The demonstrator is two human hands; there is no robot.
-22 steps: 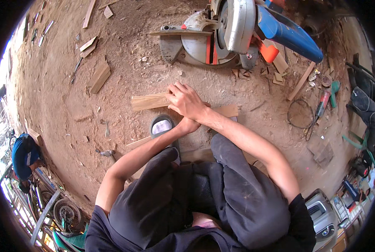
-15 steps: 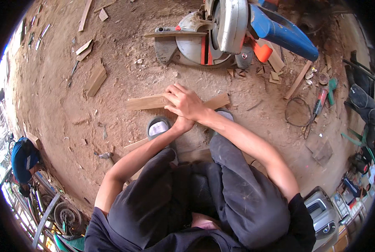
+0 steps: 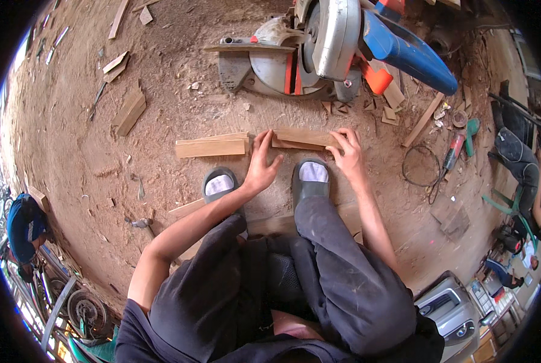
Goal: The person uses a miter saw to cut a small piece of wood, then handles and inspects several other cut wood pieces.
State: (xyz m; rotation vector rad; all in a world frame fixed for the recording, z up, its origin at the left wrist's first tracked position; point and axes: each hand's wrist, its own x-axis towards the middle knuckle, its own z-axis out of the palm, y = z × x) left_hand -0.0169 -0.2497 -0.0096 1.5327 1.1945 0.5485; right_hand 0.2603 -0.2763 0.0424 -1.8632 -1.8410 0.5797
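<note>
My right hand point(image 3: 350, 158) pinches the right end of a short, pale wooden slat point(image 3: 302, 135), which lies over a darker piece of wood in front of my feet. My left hand point(image 3: 260, 167) touches that slat's left end with its fingertips, thumb held apart. Just left of it lies a short stack of similar slats point(image 3: 210, 147). Two grey slides with pale socks point(image 3: 313, 178) sit below the wood, between my forearms.
A blue and silver mitre saw point(image 3: 294, 66) stands ahead. Wood offcuts point(image 3: 129, 109) are scattered around. A corded red and green power tool point(image 3: 454, 151) lies right, a hammer point(image 3: 142, 223) lower left. Bicycles point(image 3: 87, 311) and people point(image 3: 27, 227) appear at the edges.
My hands, earlier overlapping, have separated, the right one moving rightward. The wood is now in two groups, with a slat spanning between my hands at the right.
</note>
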